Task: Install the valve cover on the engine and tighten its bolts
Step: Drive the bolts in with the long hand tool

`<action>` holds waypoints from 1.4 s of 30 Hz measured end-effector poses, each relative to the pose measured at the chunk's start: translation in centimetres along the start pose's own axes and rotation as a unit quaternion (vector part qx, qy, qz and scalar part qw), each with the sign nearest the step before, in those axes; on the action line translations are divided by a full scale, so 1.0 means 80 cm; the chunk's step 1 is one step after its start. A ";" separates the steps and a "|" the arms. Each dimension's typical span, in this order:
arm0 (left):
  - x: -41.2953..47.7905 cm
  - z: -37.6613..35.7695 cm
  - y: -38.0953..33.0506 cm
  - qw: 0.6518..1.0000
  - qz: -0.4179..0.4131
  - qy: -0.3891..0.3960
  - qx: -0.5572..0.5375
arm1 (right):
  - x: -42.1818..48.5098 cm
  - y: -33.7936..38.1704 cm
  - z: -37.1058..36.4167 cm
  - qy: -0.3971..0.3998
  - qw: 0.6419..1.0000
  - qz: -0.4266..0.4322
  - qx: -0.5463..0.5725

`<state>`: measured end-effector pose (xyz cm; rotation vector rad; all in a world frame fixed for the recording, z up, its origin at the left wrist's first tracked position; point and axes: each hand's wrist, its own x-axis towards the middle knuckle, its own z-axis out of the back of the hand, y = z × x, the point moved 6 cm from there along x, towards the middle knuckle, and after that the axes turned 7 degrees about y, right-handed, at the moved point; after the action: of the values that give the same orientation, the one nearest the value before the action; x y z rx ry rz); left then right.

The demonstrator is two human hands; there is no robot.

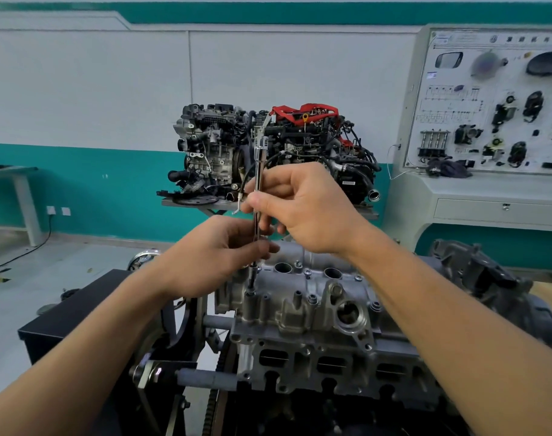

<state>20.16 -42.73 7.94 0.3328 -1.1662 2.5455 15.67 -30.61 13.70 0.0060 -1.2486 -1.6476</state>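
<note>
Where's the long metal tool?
The tool stands upright at the head view's centre, right hand above left hand on it, tip on a left-end bolt of the valve cover.

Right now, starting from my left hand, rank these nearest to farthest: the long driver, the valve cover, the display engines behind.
From the left hand:
1. driver, pinched in its grip.
2. valve cover, just below, to its right.
3. display engines, far behind on the stand.
</note>
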 end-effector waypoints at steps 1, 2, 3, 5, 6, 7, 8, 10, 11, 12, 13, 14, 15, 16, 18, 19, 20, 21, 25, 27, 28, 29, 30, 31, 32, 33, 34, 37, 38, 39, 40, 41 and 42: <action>-0.001 0.001 -0.001 0.999 -0.002 -0.042 0.015 | 0.001 0.000 0.003 -0.040 0.999 0.009 -0.023; -0.003 0.003 0.000 0.995 -0.005 -0.096 0.017 | 0.002 0.000 0.007 -0.076 0.995 0.015 -0.055; -0.005 0.006 0.002 0.990 -0.006 -0.143 -0.001 | 0.002 -0.001 0.009 -0.103 0.991 0.017 -0.084; -0.008 0.007 0.007 0.987 -0.008 -0.156 -0.042 | 0.005 -0.002 0.010 -0.109 0.989 0.010 -0.101; -0.007 0.006 0.009 0.991 -0.007 -0.125 -0.050 | 0.006 -0.003 0.008 -0.086 0.993 0.002 -0.085; -0.005 0.006 0.008 0.996 -0.005 -0.082 -0.046 | 0.007 -0.004 0.005 -0.050 0.997 -0.004 -0.057; -0.004 0.007 0.007 0.999 -0.008 -0.038 -0.036 | 0.007 -0.003 0.001 -0.011 1.000 -0.007 -0.026; -0.004 0.007 0.003 1.000 -0.013 0.018 -0.022 | 0.004 -0.001 -0.004 0.036 0.999 -0.006 0.001; -0.005 0.007 0.002 0.999 -0.012 0.023 -0.023 | 0.003 0.001 -0.004 0.027 1.000 -0.005 -0.014; -0.005 0.006 0.002 1.000 -0.008 0.014 -0.025 | 0.004 0.002 -0.001 -0.003 0.999 -0.001 -0.042; -0.006 0.005 0.002 1.000 -0.002 -0.009 -0.024 | 0.004 0.003 0.001 -0.044 0.996 0.004 -0.077; -0.007 0.004 0.003 0.999 0.000 -0.047 -0.024 | 0.003 0.005 0.004 -0.084 0.991 0.010 -0.108; -0.010 0.004 0.003 0.996 0.000 -0.091 -0.026 | 0.003 0.007 0.005 -0.116 0.985 0.015 -0.129; -0.012 0.005 0.002 0.991 -0.004 -0.130 -0.036 | 0.003 0.008 0.004 -0.135 0.980 0.017 -0.146; -0.013 0.002 0.001 0.986 -0.005 -0.154 -0.055 | 0.002 0.009 0.003 -0.147 0.975 0.010 -0.168; -0.012 0.001 0.000 0.989 -0.004 -0.136 -0.052 | 0.002 0.008 0.003 -0.138 0.977 0.005 -0.160; -0.011 0.000 -0.002 0.994 -0.003 -0.105 -0.043 | 0.002 0.006 0.003 -0.117 0.984 -0.002 -0.138; -0.010 0.000 -0.005 0.997 -0.004 -0.069 -0.034 | 0.003 0.005 0.003 -0.086 0.991 -0.010 -0.106; -0.005 -0.001 -0.012 1.000 -0.016 0.005 0.007 | -0.001 0.002 -0.001 0.021 0.999 -0.035 -0.026; -0.003 -0.003 -0.015 0.996 -0.022 -0.028 0.076 | -0.003 0.001 0.005 -0.041 0.998 -0.027 -0.042; -0.004 -0.003 -0.015 0.992 -0.022 -0.070 0.101 | -0.004 0.000 0.009 -0.089 0.993 -0.023 -0.070; -0.006 -0.001 -0.015 0.987 -0.024 -0.117 0.103 | -0.006 -0.001 0.013 -0.134 0.985 -0.019 -0.105; -0.008 0.002 -0.014 0.983 -0.028 -0.156 0.095 | -0.007 0.000 0.015 -0.165 0.977 -0.015 -0.133; -0.009 0.004 -0.013 0.980 -0.038 -0.174 0.093 | -0.006 0.001 0.015 -0.173 0.975 -0.012 -0.141; -0.009 0.004 -0.013 0.980 -0.045 -0.167 0.099 | -0.005 0.001 0.014 -0.158 0.980 -0.011 -0.123; -0.008 0.004 -0.012 0.984 -0.045 -0.142 0.098 | -0.003 0.003 0.010 -0.121 0.989 -0.014 -0.082; -0.007 0.004 -0.009 0.989 -0.044 -0.110 0.084 | -0.002 0.003 0.005 -0.071 0.996 -0.024 -0.041; -0.008 0.010 -0.007 0.997 -0.050 -0.050 0.040 | -0.003 0.002 -0.006 0.039 0.998 -0.037 -0.011; -0.009 0.013 -0.007 0.997 -0.050 -0.044 0.028 | -0.003 0.003 -0.007 0.041 0.999 -0.026 -0.022; -0.010 0.014 -0.008 0.998 -0.049 -0.042 0.018 | -0.003 0.004 -0.007 0.026 0.999 -0.012 -0.035; -0.010 0.013 -0.008 0.998 -0.047 -0.042 0.020 | -0.003 0.005 -0.006 0.003 0.999 0.000 -0.050; -0.010 0.012 -0.009 0.997 -0.044 -0.044 0.039 | -0.003 0.005 -0.007 -0.022 0.997 0.009 -0.068; -0.012 0.009 -0.009 0.996 -0.038 -0.048 0.072 | -0.003 0.006 -0.008 -0.047 0.995 0.017 -0.087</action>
<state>21.35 -42.99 8.59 0.5296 -0.9854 2.5771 16.46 -30.85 13.62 -0.2017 -1.1648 -1.7388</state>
